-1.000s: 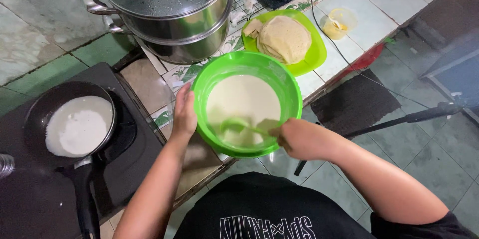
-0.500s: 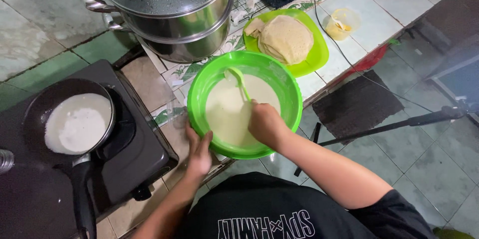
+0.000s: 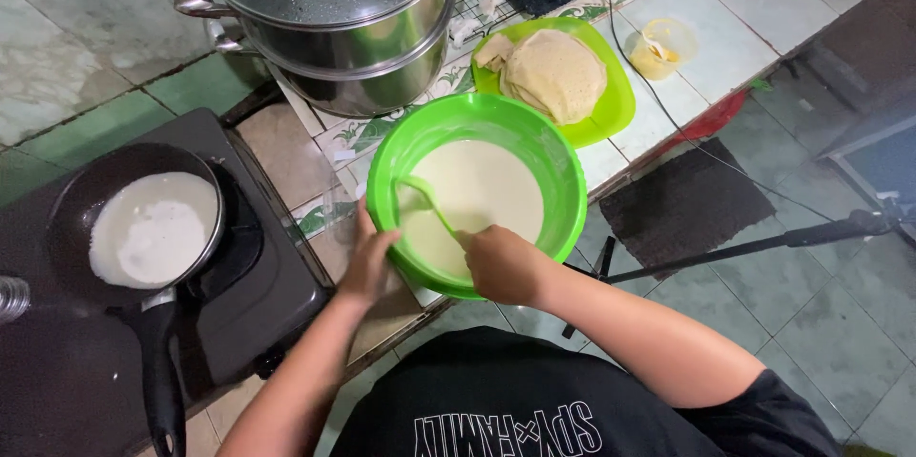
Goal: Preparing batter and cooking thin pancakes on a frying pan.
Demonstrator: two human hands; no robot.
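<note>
Now the right hand (image 3: 504, 264) grips a ladle (image 3: 426, 201) dipped in batter inside the green bowl (image 3: 563, 180), the left hand (image 3: 370, 261) clasping its rim, while beside the bowl one pancake cooks in the pan (image 3: 72, 204) and finished ones fill a plate (image 3: 615, 99).

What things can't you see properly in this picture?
Head view only:
- Ladle: its bowl is sunk in the pale batter, its handle end inside the right hand.
- Big steel pot: top cut off by the edge, steamy lid hides the inside.
- Frying pan: handle runs off the bottom edge.
- Left hand: fingertips hidden behind the green bowl rim.
</note>
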